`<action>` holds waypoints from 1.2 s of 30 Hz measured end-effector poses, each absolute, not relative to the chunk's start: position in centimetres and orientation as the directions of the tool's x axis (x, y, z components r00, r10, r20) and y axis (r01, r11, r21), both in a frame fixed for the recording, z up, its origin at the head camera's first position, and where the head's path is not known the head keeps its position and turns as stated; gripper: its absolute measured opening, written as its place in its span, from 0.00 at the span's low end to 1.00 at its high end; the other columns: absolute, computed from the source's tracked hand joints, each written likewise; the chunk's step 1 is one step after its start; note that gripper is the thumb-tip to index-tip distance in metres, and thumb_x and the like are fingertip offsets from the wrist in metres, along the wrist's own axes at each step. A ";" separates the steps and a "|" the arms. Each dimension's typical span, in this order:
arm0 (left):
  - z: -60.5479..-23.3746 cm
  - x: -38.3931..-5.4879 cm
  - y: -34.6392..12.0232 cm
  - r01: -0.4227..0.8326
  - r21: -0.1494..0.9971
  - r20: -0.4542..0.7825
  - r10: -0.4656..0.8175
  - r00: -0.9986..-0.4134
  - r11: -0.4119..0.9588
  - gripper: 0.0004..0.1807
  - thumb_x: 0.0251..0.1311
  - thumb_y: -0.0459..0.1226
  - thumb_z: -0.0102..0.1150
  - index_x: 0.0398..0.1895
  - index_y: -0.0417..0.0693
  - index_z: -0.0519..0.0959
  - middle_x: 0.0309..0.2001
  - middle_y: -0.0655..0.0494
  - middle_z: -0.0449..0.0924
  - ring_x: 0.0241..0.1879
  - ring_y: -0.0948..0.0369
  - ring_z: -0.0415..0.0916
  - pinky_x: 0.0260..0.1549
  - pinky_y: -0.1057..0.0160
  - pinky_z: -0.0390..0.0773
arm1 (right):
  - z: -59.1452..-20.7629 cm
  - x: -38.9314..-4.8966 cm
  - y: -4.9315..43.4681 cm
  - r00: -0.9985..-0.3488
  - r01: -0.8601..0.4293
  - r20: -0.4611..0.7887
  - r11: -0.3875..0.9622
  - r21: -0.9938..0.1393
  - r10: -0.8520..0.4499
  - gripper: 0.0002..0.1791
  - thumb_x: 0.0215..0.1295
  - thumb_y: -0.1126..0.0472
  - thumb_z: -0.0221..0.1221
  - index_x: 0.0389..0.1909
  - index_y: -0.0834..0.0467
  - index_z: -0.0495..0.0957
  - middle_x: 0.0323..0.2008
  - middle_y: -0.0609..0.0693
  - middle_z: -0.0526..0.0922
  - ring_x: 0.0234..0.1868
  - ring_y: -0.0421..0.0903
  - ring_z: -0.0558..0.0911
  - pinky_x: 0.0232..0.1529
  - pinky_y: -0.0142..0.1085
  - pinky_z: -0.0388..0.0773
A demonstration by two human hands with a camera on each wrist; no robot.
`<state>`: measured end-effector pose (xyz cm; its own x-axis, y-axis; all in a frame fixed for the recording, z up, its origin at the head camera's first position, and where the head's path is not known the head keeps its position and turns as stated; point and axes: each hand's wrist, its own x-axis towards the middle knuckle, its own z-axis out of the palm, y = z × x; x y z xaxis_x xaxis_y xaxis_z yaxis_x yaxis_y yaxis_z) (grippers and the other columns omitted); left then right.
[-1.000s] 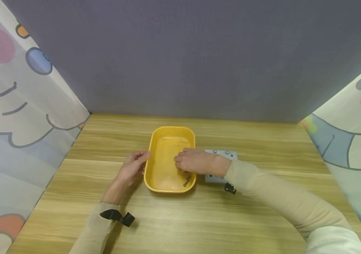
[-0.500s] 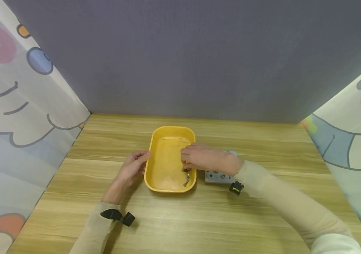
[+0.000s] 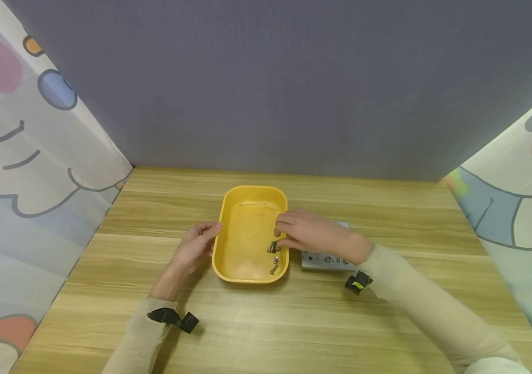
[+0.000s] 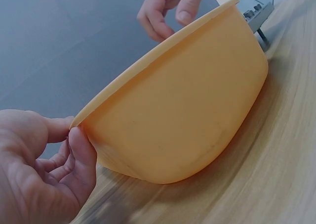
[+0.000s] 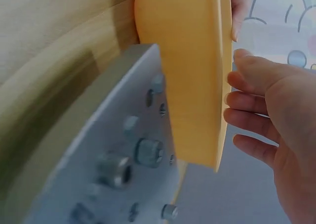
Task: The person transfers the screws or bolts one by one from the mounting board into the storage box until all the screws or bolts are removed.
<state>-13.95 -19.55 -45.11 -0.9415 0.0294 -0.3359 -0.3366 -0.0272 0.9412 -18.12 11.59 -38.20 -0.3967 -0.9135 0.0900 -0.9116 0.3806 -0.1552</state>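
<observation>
the right hand [image 3: 310, 232] has shifted toward the right rim of the yellow tray [image 3: 249, 282], uncovering more screws [image 3: 270, 247].

The left hand [image 3: 195, 246] pinches; the right hand [image 3: 308, 232] curves loosely.

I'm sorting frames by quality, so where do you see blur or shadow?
Right wrist: the nearer bolts on the metal plate are blurred, while the right hand looks crisper; left wrist: soft shadow beneath the yellow tray on the wooden table; head: the screws are too small for fine detail.
</observation>
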 end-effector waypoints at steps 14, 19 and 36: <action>-45.2 -13.9 -19.8 -0.334 0.942 -0.334 0.035 -0.942 -0.012 0.24 0.77 0.42 0.55 0.61 0.27 0.70 0.29 0.59 0.81 0.22 0.67 0.74 0.21 0.71 0.76 | -39.6 -18.1 14.4 -0.417 -0.904 0.280 0.362 -0.227 -0.865 0.11 0.72 0.57 0.65 0.50 0.58 0.82 0.50 0.48 0.81 0.50 0.44 0.81 0.58 0.41 0.80; -45.2 -13.9 -19.8 -0.331 0.943 -0.331 0.038 -0.943 -0.013 0.25 0.77 0.42 0.55 0.61 0.27 0.70 0.30 0.59 0.82 0.23 0.67 0.75 0.21 0.71 0.77 | -39.8 -18.1 15.6 -0.456 -0.886 0.289 0.396 -0.242 -0.842 0.12 0.71 0.57 0.65 0.50 0.57 0.82 0.50 0.48 0.82 0.52 0.45 0.81 0.60 0.44 0.79; -45.1 -13.9 -19.8 -0.331 0.943 -0.330 0.039 -0.943 -0.019 0.26 0.77 0.43 0.56 0.62 0.27 0.70 0.30 0.58 0.82 0.22 0.67 0.75 0.20 0.71 0.76 | -41.0 -16.7 19.1 -0.538 -0.841 0.344 0.465 -0.275 -0.770 0.11 0.67 0.60 0.69 0.47 0.58 0.82 0.46 0.48 0.82 0.49 0.46 0.82 0.52 0.45 0.82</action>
<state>-13.93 -19.77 -45.14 -0.9432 0.0393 -0.3300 -0.3309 -0.0193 0.9435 -16.70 19.12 -41.04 -0.5379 -0.7697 0.3438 -0.8414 0.4653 -0.2748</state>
